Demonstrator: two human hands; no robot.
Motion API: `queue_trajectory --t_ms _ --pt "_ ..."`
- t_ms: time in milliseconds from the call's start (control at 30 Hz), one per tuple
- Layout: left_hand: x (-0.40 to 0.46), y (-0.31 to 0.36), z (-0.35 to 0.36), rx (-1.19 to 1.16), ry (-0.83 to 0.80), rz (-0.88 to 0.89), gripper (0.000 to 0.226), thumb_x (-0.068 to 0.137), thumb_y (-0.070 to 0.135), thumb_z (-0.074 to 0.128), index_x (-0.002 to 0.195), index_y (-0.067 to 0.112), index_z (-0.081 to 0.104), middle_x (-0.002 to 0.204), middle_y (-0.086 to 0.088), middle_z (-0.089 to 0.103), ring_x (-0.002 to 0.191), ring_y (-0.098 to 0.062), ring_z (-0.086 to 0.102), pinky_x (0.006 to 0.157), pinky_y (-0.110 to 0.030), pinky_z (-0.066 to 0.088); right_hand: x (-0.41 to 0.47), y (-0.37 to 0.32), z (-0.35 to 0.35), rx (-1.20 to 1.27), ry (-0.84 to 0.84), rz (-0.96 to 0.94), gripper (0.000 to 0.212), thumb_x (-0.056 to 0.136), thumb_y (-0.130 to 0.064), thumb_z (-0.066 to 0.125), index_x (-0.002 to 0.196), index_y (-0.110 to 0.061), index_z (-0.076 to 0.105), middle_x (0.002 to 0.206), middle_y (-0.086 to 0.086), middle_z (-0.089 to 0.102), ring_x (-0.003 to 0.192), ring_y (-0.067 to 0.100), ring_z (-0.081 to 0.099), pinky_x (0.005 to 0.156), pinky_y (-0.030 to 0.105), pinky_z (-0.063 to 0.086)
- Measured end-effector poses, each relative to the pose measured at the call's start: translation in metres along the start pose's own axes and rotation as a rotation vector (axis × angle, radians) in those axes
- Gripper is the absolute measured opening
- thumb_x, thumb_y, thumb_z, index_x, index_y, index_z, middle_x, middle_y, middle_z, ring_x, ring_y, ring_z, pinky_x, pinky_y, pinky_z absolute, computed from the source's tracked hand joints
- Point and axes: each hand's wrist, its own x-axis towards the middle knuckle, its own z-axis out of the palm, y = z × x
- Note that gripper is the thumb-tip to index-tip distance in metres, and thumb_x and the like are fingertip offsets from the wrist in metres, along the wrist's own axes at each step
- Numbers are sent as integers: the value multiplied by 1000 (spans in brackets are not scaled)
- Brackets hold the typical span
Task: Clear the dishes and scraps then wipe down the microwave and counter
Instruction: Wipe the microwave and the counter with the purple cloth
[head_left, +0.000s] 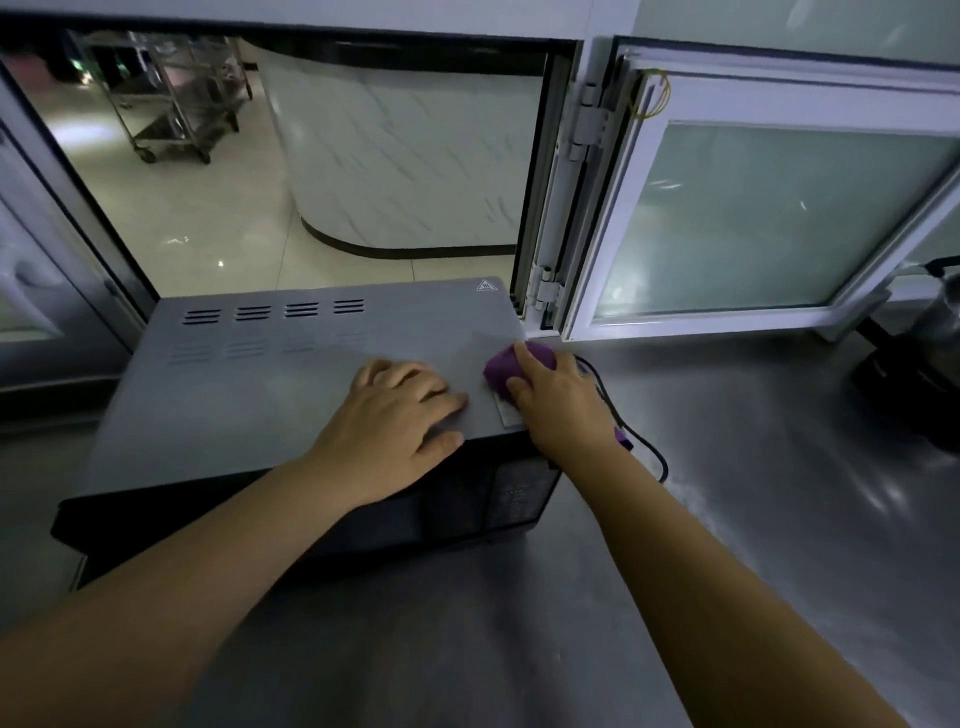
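Two hands: left hand (396, 415) flat on microwave (249, 384); right hand (558, 402) grasps purple cloth (501, 366).

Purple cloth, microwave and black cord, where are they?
purple cloth (501, 364): head view, on the bunched part left of the finger.
microwave (270, 379): head view, on its bare grey top.
black cord (641, 441): head view, on its curve over the counter.

Looks like a commercial kitchen to me, back-of-house. I'm on a stainless steel counter (753, 467) with a microwave (291, 374) at 12 o'clock. Behind it a serving hatch, hinged window (769, 218) swung open at 2 o'clock. Through it: tiled floor (208, 218), a wheeled steel rack trolley (171, 104) at 11 o'clock, curved marble-look service counter (405, 156).
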Motion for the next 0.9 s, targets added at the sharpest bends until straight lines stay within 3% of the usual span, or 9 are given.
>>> queue_trajectory --t_ms 133,267,400,500,900 --pt "2 -3 3 -25 13 4 49 86 55 35 120 28 57 115 5 59 117 -19 46 97 -45 34 52 -3 0 36 -60 -19 50 97 -43 32 145 -37 18 140 13 33 115 36 47 90 47 42" --pt "4 -6 10 -53 41 -10 43 87 51 38 118 28 58 115 6 59 118 -20 45 100 -46 33 103 -9 4 100 -36 -69 44 97 -39 34 140 -32 30 130 17 41 111 38 49 85 41 41" --pt "4 -7 12 -45 21 -14 41 88 48 38 121 29 55 119 5 58 121 -20 44 104 -48 30 141 -15 7 122 -54 -77 49 98 -38 34 146 -30 24 141 19 35 123 39 43 97 44 39" --pt "5 -7 13 -33 12 -21 42 88 49 37 123 30 53 122 6 57 123 -18 44 106 -48 29 158 -19 7 100 -49 -87 50 99 -37 34 147 -28 22 143 19 34 124 39 41 98 44 38" --pt "3 -3 10 -44 46 -3 42 89 44 37 120 26 58 113 5 59 115 -19 47 102 -47 30 110 -4 7 138 -20 -114 49 97 -36 37 145 -31 26 138 16 37 117 36 46 92 41 40"
